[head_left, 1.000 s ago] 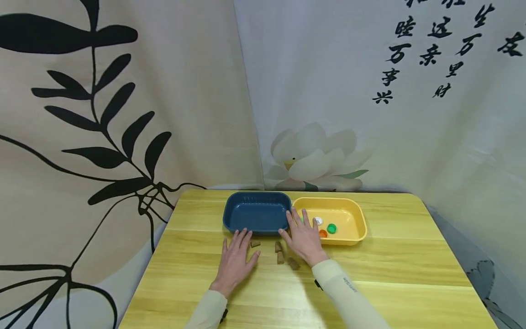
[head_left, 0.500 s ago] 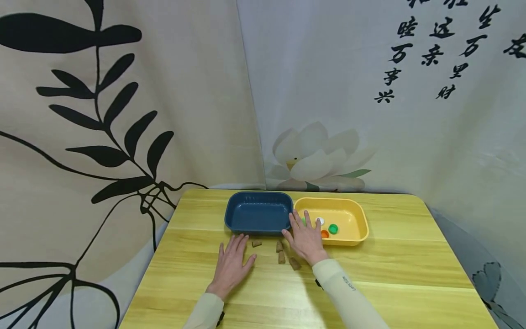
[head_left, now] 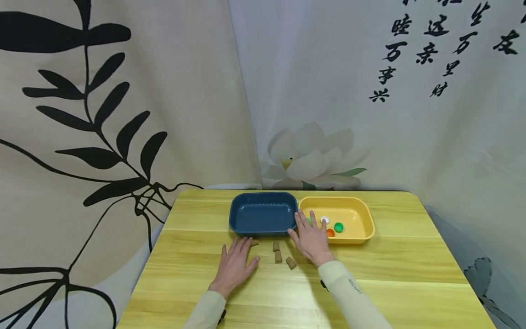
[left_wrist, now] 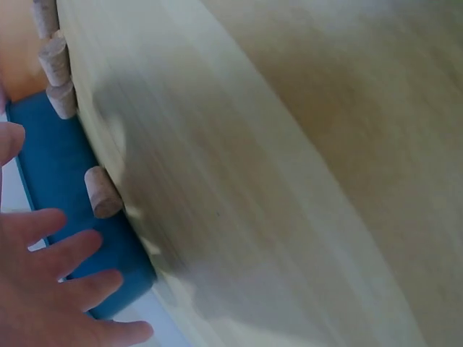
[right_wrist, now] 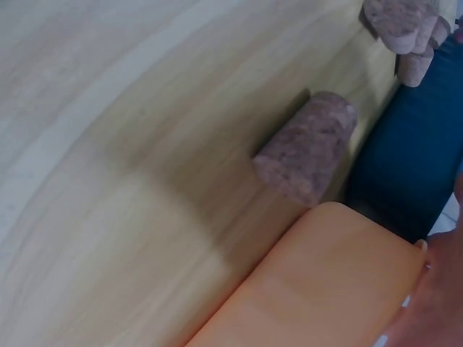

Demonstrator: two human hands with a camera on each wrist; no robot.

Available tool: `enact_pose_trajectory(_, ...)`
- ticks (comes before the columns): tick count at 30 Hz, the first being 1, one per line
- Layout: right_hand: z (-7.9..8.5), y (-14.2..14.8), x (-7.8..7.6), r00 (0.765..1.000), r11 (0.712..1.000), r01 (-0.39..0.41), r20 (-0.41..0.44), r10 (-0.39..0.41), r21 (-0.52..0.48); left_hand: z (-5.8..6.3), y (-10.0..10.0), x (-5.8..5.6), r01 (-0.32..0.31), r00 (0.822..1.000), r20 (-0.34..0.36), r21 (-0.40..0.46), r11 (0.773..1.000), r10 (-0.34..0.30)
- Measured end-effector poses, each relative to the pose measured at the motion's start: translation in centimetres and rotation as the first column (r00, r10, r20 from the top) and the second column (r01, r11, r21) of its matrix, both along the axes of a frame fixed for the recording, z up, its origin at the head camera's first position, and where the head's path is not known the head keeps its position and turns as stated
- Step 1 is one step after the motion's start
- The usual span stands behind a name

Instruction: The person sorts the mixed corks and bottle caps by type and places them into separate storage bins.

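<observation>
My left hand [head_left: 235, 266] lies over the table with straight, spread fingers, its fingertips near the front wall of the blue tray [head_left: 263, 232]; whether they touch it I cannot tell. Beside those fingers is a cork stopper [left_wrist: 103, 192], partly covered in the head view. My right hand [head_left: 312, 238] reaches over the left end of the yellow tray [head_left: 352, 238], its fingers extended and spread where the two trays meet. Several more cork stoppers [head_left: 278, 257] lie on the table between the hands. Neither hand holds anything.
Several bottle caps lie in the yellow tray, including a green cap [head_left: 339, 227], a white cap [head_left: 324, 220] and an orange cap [head_left: 330, 233]. The wooden table [head_left: 394, 283] ends behind the trays at a printed cloth backdrop [head_left: 197, 91].
Both trays have slid a little to the right across the table, and my right hand has moved right with them. The cork stoppers stay about where they were. My view has shifted slightly.
</observation>
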State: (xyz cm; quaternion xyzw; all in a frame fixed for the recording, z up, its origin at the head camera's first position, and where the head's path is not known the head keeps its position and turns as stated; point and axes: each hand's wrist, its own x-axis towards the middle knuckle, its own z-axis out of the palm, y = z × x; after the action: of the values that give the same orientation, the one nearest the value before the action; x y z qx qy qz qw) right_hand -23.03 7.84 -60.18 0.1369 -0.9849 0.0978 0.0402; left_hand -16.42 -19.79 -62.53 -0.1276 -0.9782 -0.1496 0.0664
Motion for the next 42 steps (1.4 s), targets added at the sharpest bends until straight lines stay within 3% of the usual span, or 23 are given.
enact_pose_trajectory(11,0.0,0.4,0.0,1.000,1.000,0.006,0.019,-0.006,-0.019,-0.1,0.3,-0.8,0.030,0.999,0.016,-0.013,0.999,-0.030)
enact_pose_trajectory(20,-0.2,0.5,-0.2,1.000,1.000,0.000,0.013,0.000,-0.028,-0.1,0.1,-0.9,0.088,0.994,-0.057,-0.016,0.996,-0.089)
enact_pose_trajectory(27,-0.3,0.4,-0.1,1.000,1.000,0.004,0.025,-0.004,-0.026,-0.1,0.4,-1.3,0.062,0.998,0.001,-0.045,0.997,-0.062)
enact_pose_trajectory(34,-0.4,0.8,0.9,0.999,0.999,-0.017,0.029,0.018,-0.041,-0.1,1.2,-0.3,0.053,0.998,-0.012,-0.108,0.993,-0.055)
enact_pose_trajectory(42,-0.3,1.8,1.7,0.999,0.999,-0.033,0.034,0.035,-0.037,0.1,2.0,1.5,0.074,0.992,-0.102,-0.060,0.995,-0.080)
